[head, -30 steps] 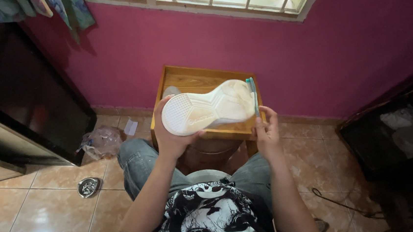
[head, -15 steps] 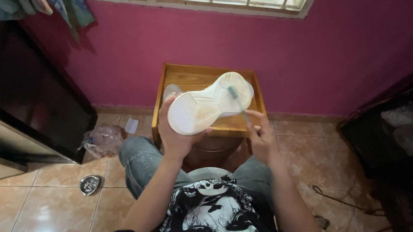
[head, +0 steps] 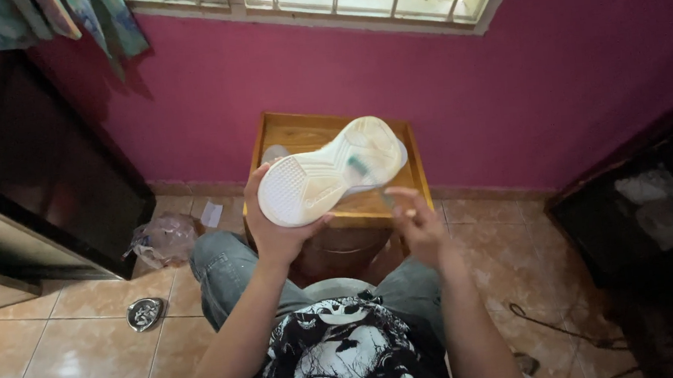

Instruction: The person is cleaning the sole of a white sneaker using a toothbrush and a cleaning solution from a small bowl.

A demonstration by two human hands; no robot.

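Note:
My left hand point(head: 275, 226) grips a white shoe point(head: 327, 170) by its heel end, with the pale sole turned up toward me. My right hand point(head: 418, 224) holds a thin brush with a green head point(head: 360, 165), blurred, and the head rests on the sole near the toe half. The shoe hovers above a small wooden table point(head: 332, 129) against the pink wall. I sit in front of it with my knees in blue jeans on either side.
A small pale container point(head: 274, 154) stands on the table behind the shoe. A crumpled plastic bag point(head: 163, 237) and a round floor drain point(head: 145, 313) lie left on the tiled floor. Dark cabinets flank both sides. A cable point(head: 555, 328) runs at right.
The brush moved from the shoe's right edge onto the sole and now sits near its middle. My right hand shifted left and down. The shoe tilted slightly.

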